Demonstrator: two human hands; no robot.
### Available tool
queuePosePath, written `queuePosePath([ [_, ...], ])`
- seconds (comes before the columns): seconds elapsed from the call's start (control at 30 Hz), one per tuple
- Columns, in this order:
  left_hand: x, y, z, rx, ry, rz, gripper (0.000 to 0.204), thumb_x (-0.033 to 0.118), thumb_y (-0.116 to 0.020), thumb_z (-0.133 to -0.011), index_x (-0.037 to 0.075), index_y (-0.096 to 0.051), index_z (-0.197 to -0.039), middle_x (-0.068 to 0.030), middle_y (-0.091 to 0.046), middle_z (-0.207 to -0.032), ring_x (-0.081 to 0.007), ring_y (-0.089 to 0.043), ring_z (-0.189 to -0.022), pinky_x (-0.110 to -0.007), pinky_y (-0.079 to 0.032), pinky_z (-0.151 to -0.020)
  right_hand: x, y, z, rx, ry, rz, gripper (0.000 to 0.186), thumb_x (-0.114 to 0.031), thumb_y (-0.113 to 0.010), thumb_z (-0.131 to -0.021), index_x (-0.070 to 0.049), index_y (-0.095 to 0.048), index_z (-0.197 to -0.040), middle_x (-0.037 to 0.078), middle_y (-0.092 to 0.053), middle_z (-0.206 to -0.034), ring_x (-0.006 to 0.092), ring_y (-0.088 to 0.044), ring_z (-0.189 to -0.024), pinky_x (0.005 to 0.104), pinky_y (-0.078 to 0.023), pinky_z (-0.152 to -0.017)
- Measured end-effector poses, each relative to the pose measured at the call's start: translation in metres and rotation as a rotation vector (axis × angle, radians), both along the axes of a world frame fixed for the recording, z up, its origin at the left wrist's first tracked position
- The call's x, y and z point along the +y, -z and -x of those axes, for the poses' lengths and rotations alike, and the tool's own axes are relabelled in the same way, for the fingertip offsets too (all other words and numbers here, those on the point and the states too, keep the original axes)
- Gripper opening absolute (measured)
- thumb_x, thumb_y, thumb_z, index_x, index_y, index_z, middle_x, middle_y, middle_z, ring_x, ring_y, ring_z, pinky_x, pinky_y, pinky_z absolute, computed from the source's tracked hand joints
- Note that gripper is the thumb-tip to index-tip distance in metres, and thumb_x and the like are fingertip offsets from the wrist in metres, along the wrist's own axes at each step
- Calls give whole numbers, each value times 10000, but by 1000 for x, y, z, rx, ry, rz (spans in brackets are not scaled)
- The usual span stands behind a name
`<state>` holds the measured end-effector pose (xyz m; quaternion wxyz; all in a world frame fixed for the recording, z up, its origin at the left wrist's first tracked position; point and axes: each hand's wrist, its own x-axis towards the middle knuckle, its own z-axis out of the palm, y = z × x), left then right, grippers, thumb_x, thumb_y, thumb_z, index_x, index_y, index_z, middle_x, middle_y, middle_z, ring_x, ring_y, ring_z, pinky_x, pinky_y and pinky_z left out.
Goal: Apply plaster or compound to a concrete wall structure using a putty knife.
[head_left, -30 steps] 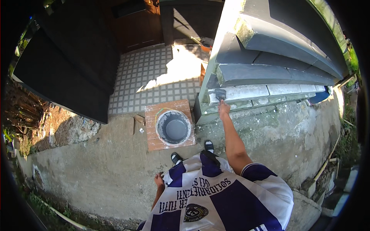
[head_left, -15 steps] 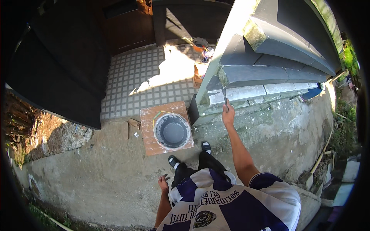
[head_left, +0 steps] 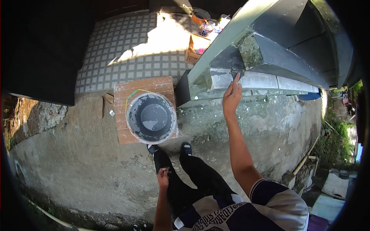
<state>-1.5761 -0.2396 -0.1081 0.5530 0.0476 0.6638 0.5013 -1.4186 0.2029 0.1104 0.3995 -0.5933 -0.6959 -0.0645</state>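
Observation:
My right hand (head_left: 232, 98) reaches up to the stepped concrete structure, closed around a paintbrush (head_left: 237, 71) with its index finger stretched along it. The dark bristle end meets the grey-coated step face just above a pale ledge (head_left: 262, 80). Down by my leg, my left hand (head_left: 163, 178) has its fingers curled; something small and dark shows at the fingertips, too small to name. Between my feet and the tiled floor, a paint-smeared bucket (head_left: 172, 129) holds grey paint (head_left: 154, 117). It rests on a brown slatted board or low table (head_left: 122, 111).
Past the bucket lies a tiled floor (head_left: 100, 46), with a cardboard box (head_left: 190, 56) and an orange pail (head_left: 200, 16). A dark post base (head_left: 182, 90) stands beside the ledge. Stained concrete ground (head_left: 77, 161) surrounds my feet; a pipe (head_left: 308, 156) runs at the right.
My right hand and the paintbrush have moved up along the step face, and the arm is straighter. The view has shifted, so bucket and ledge appear farther left or nearer. My left hand stays low.

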Motion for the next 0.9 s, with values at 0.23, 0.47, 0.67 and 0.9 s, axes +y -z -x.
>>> queuePosePath([
  [0.23, -27, 34, -62, 82, 137, -13, 73, 78, -543, -905, 9, -559, -886, -76, -627, -935, -118, -587, -751, -258, -485, -723, -14, 6, -25, -31, -49, 119, 378, 22, -524, -859, -44, -581, -1226, 120, -470, -616, 251, -411, -503, 378, -357, -493],
  [0.47, -24, 32, -91, 64, 101, 10, 81, 92, -568, -889, 14, -548, -881, -70, -631, -905, -115, -588, -719, -242, -459, -650, 16, 24, -40, -107, -60, -121, 380, 22, -538, -872, -56, -570, -1242, 51, -401, -595, 134, -341, -485, 295, -294, -457],
  [0.67, -29, 34, -97, 87, 99, 43, 73, 72, -571, -879, 2, -560, -864, -57, -621, -843, -104, -579, -701, -237, -458, -653, -14, -26, -37, -28, -22, 121, 382, 50, -542, -853, -68, -600, -1212, 43, -390, -561, 138, -361, -480, 313, -319, -452],
  [0.9, -37, 43, -95, 133, 211, 35, 105, 121, -563, -892, 19, -553, -870, -73, -631, -899, -116, -584, -705, -243, -453, -657, 10, 5, -20, -123, -58, -183, 385, 37, -547, -862, -47, -571, -1237, 53, -383, -572, 131, -370, -487, 266, -289, -443],
])
